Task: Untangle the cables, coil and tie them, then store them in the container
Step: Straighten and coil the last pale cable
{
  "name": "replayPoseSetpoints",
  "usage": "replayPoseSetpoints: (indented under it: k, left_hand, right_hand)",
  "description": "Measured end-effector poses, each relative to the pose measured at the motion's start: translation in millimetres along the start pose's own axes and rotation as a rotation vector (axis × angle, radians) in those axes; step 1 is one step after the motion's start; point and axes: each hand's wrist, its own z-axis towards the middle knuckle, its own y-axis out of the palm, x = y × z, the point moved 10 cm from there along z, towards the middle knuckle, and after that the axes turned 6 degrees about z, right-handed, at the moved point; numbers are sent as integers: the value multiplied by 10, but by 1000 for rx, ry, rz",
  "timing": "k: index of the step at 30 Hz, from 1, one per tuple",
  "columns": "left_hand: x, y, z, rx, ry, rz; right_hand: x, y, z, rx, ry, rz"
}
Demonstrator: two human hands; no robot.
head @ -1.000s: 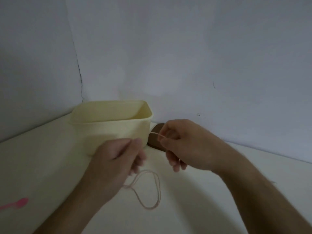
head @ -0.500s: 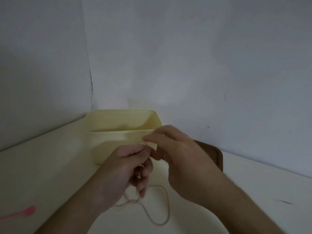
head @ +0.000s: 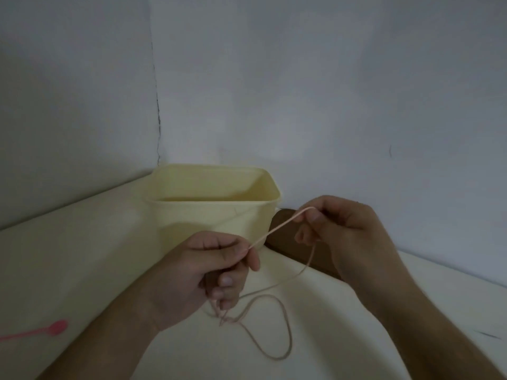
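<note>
Right now both hands are up over the pale table (head: 82, 270), each pinching the same thin pinkish cable (head: 277, 229). The left hand (head: 197, 272) has its thumb and forefinger closed on the cable, with the other fingers curled underneath; the right hand (head: 345, 231) nips it between thumb and forefinger a little higher and further back. Between the two hands the cable runs in a straight, taut line that rises toward the right. From the right hand a slack length drops down to the table, and below the left hand the rest lies in a loose loop on the surface, with strands crossing just beneath the left fingers; I cannot tell whether that crossing is a knot. A cream-yellow container (head: 211, 212) sits just behind the left hand, back in the corner of the grey walls, open at the top. A dark brown flat object (head: 285, 239) lies just beside the container, partly hidden by the right hand. A pink spoon-shaped item (head: 52, 329) lies far off at the left edge of the table.
</note>
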Motion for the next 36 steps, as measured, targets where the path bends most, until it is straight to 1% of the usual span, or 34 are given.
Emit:
replayPoseSetpoints:
  k: [2, 3, 4, 5, 6, 9, 11, 13, 14, 16, 17, 18, 19, 21, 23, 25, 27, 30, 32, 34, 36]
  left_hand:
    - [-28, -2, -10, -18, -18, -26]
    - [-38, 5, -18, -34, -23, -55]
    - [-46, 11, -25, -55, -24, -90]
    - [-46, 20, -33, -81, -23, -128]
    - [-37, 34, -41, -111, -20, -174]
    - [81, 117, -78, -233, 47, -325]
    - [188, 120, -77, -272, 126, -459]
    - [281, 39, -82, -256, 236, -587]
    - [322, -17, -80, -206, 294, -610]
    - [318, -43, -14, -63, 332, -569]
    - [293, -185, -20, 112, 338, -491]
    - [294, -353, -81, 314, 375, -350]
    - [325, -421, -123, 417, 394, -236]
    - [359, -395, -123, 444, 396, -28]
    - [309, -359, -114, 473, 352, 184]
    - [273, -316, -107, 482, 304, 277]
    - [252, -292, -93, 467, 280, 218]
    - [263, -414, -133, 506, 279, -13]
    - [274, -468, -158, 530, 288, -109]
    - [251, -455, -154, 516, 279, -97]
    - [200, -428, -130, 541, 241, 84]
  right_hand:
    - [165, 48, 6, 2, 150, 351]
    - [234, 120, -8, -24, 232, 530]
    - [267, 192, -26, -57, 296, 650]
    - [283, 234, -42, -91, 336, 697]
    - [293, 252, -44, -118, 347, 689]
    - [306, 194, -12, -137, 284, 575]
    - [315, 201, -34, -143, 251, 522]
    - [302, 300, -93, -179, 225, 459]
    - [288, 366, -131, -200, 201, 381]
    - [221, 520, -212, -244, 108, 140]
    - [177, 621, -262, -285, 61, 18]
    - [150, 722, -312, -328, 26, -76]
    - [129, 802, -363, -365, 5, -133]
    - [82, 882, -425, -402, -44, -207]
    - [9, 915, -448, -414, -102, -282]
    - [-28, 910, -454, -397, -144, -334]
    - [-19, 846, -429, -357, -134, -352]
    - [-25, 794, -417, -338, -105, -344]
    - [-59, 794, -426, -336, -120, -332]
    - [-78, 866, -465, -380, -141, -346]
    - [-77, 948, -508, -429, -173, -392]
